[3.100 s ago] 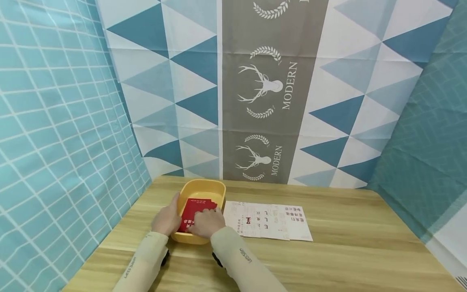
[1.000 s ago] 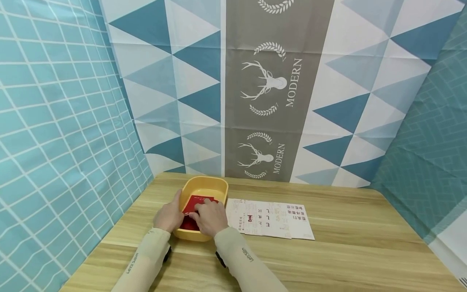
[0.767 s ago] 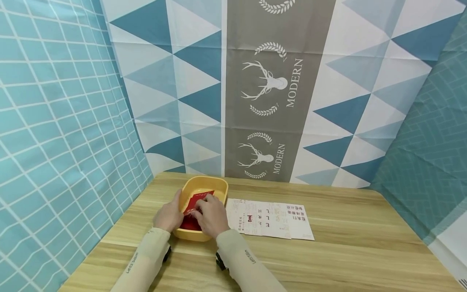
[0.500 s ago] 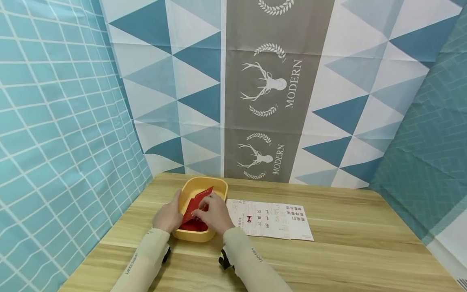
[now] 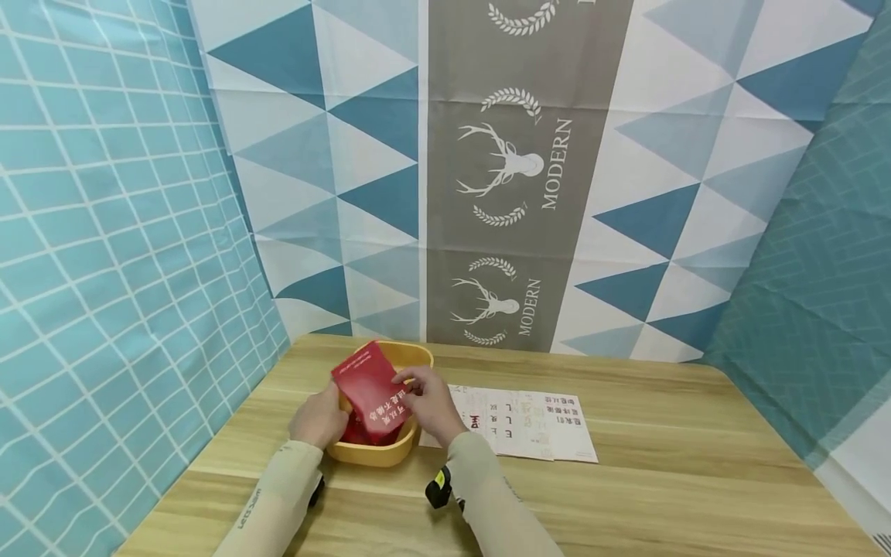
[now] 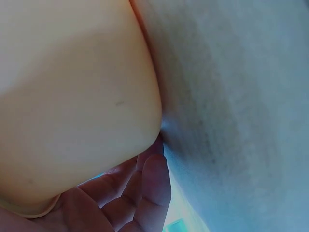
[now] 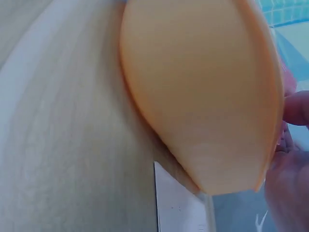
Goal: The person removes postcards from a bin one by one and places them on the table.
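In the head view, a yellow plastic tray [image 5: 372,456] stands on the table with red cards [image 5: 353,433] lying in it. My left hand [image 5: 320,418] grips the tray's left side; in the left wrist view its fingers [image 6: 157,179] lie along the outside of the tray wall. Above the tray, my right hand [image 5: 430,398] pinches a red card [image 5: 369,387] by its right edge. This card is tilted and bears white lettering. In the right wrist view the tray wall [image 7: 203,87] hides most of the card, and only part of the right hand [image 7: 289,188] shows.
Right of the tray, several white cards with red and dark print [image 5: 518,433] lie overlapping in a row on the wooden table [image 5: 661,464]. A patterned cloth [image 5: 511,232] hangs behind the table, and a blue checked sheet [image 5: 125,271] lines the left side.
My right hand has drawn a red card up from the cards in the tray and turned its lettered face into view. The left hand has stayed at the tray's left side.
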{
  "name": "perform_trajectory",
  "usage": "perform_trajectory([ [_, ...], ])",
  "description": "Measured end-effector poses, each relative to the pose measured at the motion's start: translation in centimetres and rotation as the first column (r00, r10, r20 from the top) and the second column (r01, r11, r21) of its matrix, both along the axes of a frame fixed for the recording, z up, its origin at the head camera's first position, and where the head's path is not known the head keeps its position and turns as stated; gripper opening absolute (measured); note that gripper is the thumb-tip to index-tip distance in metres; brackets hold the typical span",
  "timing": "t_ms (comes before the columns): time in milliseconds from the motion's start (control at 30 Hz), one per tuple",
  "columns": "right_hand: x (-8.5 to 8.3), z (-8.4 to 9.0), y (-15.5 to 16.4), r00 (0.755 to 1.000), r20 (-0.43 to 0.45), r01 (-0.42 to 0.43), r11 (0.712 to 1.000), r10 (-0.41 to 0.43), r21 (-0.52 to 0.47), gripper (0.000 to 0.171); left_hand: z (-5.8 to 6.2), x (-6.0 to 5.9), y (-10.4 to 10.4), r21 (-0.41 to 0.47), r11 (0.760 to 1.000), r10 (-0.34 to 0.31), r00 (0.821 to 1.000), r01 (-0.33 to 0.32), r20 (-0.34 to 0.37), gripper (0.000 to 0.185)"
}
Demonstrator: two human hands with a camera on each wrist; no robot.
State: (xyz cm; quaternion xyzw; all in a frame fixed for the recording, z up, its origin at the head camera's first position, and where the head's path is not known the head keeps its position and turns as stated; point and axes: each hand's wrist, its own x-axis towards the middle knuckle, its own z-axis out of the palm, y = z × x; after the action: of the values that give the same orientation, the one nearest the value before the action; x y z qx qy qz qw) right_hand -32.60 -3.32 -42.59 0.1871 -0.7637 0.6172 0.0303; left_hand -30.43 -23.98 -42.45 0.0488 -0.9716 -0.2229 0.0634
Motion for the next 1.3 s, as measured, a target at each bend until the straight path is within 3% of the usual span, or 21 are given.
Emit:
perform_trajectory([
  [100,0.1,-0.1,-0.2,0.996,-0.093,-0.008,0.994,0.018,0.111,0.026,0.0,0.1,-0.1,0.0,1.0,0.007,1.0,-0.007,-0.004,0.028],
  [200,0.4,-0.2,-0.4,0.992,-0.126,-0.005,0.988,0.024,0.153,0.02,0.0,0.1,-0.1,-0.004,1.0,0.004,1.0,-0.004,-0.006,0.038],
  [633,0.6,-0.4,0.0,0.996,-0.071,-0.044,0.998,0.047,0.046,0.024,0.3,-0.4,-0.1,-0.003,1.0,-0.013,1.0,0.013,-0.005,0.075],
  [933,1.3,-0.4,0.7,0.992,-0.11,-0.058,0.998,0.058,0.0,0.027,0.4,-0.6,-0.2,-0.016,0.999,-0.032,0.999,0.032,-0.022,0.073],
  [1167,1.9,0.5,1.3,1.0,0.005,-0.009,0.998,0.009,-0.066,0.029,0.1,-0.4,-0.1,0.002,1.0,-0.03,0.999,0.03,0.012,0.076],
  [1300,2.3,1.4,1.9,0.999,0.015,0.044,0.996,-0.043,-0.073,0.036,0.0,-0.3,0.0,0.002,0.999,-0.032,0.999,0.032,0.009,0.078],
])
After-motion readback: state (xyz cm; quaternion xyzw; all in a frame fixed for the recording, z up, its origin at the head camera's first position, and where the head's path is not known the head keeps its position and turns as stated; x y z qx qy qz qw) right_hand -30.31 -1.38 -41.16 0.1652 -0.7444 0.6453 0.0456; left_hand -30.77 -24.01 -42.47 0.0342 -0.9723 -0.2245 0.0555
